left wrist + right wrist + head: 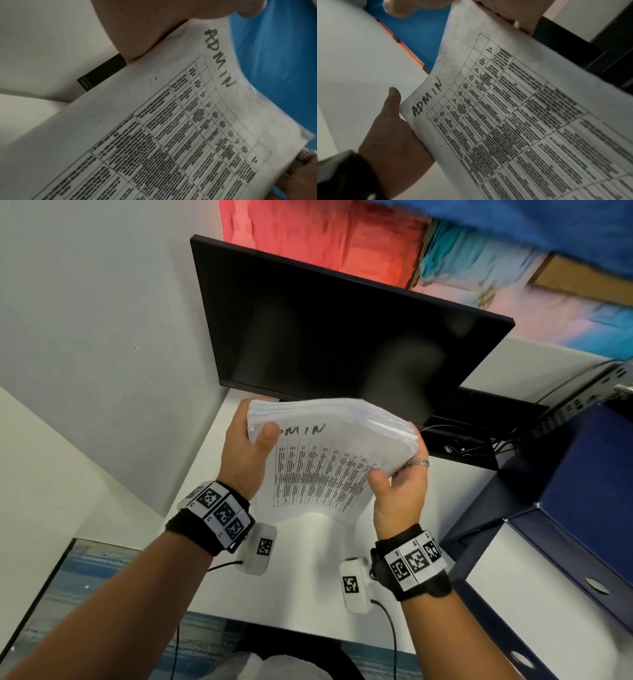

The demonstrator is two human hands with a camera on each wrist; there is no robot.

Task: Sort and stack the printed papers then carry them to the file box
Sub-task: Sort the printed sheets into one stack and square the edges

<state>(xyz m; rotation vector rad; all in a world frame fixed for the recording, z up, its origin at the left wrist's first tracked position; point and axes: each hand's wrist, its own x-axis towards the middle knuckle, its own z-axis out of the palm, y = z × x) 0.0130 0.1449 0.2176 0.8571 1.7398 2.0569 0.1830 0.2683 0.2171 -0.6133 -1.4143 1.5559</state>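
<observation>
My left hand [248, 451] and right hand [399, 494] clamp the ADMIN paper stack [329, 453] above the bench [308, 546]; its fanned far edges could slip and scatter before reaching the file box [565, 529].

A stack of printed papers [329, 460] is held up above a desk [308, 587], between two hands: the left hand [245, 455] grips its left edge, the right hand [399, 491] its right edge. Behind the stack a monitor [342, 337] stands at the back of the desk. A file box [561, 522] sits to the right, beside the desk. A painting [428, 248] hangs behind the monitor.
</observation>
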